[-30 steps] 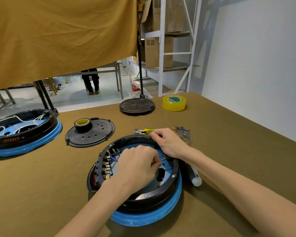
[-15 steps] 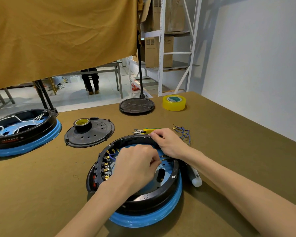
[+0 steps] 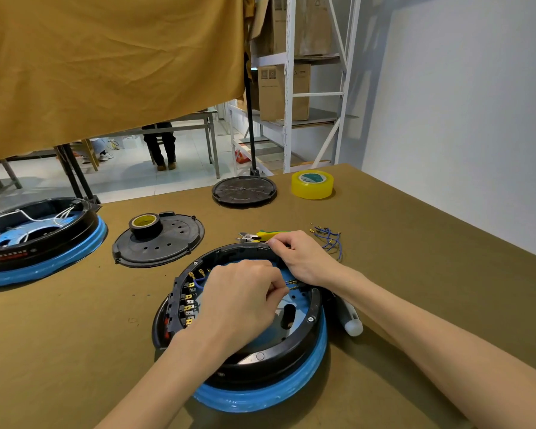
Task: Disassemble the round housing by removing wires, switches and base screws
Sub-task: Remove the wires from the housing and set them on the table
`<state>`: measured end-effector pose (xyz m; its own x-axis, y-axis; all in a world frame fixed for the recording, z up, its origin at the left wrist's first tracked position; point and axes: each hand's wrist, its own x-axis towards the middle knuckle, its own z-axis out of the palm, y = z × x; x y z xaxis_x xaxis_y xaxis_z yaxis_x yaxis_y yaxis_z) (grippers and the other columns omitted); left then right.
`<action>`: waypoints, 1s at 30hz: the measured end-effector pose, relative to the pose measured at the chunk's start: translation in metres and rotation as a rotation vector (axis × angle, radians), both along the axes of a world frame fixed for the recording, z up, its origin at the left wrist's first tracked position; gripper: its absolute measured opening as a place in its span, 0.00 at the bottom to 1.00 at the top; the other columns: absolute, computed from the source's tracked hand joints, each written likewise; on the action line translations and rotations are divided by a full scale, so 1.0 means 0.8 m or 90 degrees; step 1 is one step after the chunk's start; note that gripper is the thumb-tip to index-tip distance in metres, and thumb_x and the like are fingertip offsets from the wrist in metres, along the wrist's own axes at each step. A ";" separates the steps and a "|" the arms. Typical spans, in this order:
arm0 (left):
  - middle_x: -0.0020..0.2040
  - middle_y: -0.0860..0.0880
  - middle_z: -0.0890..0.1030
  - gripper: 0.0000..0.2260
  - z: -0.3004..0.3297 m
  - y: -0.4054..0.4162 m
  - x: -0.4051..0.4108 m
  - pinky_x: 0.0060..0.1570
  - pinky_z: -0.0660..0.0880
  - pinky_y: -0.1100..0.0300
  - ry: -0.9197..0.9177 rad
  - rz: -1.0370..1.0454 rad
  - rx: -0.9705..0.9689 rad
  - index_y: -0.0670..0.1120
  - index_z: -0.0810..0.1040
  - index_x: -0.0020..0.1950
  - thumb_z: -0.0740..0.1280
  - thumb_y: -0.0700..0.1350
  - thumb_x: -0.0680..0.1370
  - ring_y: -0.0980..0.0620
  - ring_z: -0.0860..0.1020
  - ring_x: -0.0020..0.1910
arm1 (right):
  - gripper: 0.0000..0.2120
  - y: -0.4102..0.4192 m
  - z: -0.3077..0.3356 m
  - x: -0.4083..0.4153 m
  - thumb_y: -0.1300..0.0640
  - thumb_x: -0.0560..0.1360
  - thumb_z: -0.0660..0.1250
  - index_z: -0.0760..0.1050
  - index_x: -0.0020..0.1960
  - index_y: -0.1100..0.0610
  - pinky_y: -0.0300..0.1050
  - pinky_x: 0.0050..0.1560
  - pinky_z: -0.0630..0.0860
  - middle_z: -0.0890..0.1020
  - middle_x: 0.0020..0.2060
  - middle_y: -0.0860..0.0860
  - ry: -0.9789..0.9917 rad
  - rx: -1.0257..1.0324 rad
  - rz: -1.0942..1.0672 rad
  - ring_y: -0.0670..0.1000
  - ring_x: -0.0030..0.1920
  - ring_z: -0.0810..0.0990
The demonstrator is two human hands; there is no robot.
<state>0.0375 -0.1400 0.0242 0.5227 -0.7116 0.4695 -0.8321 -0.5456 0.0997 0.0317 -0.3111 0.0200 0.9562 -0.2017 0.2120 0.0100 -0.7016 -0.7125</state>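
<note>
Bench covered in flat olive-brown fabric fills the view, with a mustard cloth hanging above its far edge. Nearest the person sits the round housing, a black plastic ring on a glossy blue base, open on top. Inside it, a row of small switches with brass terminals lines the left wall, and a short blue wire loops beside them. The left hand reaches into the housing, fingers curled, thumb and forefinger pressed together near brass-tipped leads; what exactly they pinch cannot be told. The right hand grips the far rim, fingers curled over it. A second housing, also black on blue, lies at far left holding white wires. Between the two lies a flat black perforated lid carrying a black tape roll. Another ribbed black lid and a yellow tape roll sit at the far edge. Yellow-handled cutters and loose blue wires lie just beyond the right hand. A white-tipped cylinder lies beside the housing.
</note>
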 end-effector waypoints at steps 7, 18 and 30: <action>0.42 0.59 0.82 0.08 -0.003 0.001 0.000 0.43 0.78 0.56 0.051 0.032 0.044 0.58 0.82 0.48 0.66 0.59 0.80 0.57 0.81 0.44 | 0.21 -0.001 -0.001 0.001 0.53 0.85 0.58 0.72 0.41 0.69 0.48 0.37 0.62 0.69 0.33 0.54 -0.001 0.001 0.001 0.51 0.35 0.66; 0.42 0.59 0.81 0.09 -0.001 0.006 -0.003 0.41 0.78 0.56 0.028 0.037 0.029 0.57 0.82 0.47 0.66 0.60 0.80 0.58 0.79 0.43 | 0.20 -0.005 -0.002 0.005 0.55 0.85 0.57 0.70 0.41 0.70 0.45 0.34 0.58 0.65 0.33 0.54 0.001 -0.014 0.017 0.50 0.34 0.62; 0.44 0.58 0.79 0.09 0.001 0.009 -0.004 0.41 0.76 0.56 -0.009 0.013 0.058 0.56 0.80 0.47 0.65 0.57 0.81 0.56 0.79 0.43 | 0.20 -0.005 -0.004 0.006 0.54 0.85 0.57 0.71 0.42 0.69 0.46 0.35 0.60 0.67 0.33 0.54 -0.002 -0.012 0.026 0.51 0.34 0.64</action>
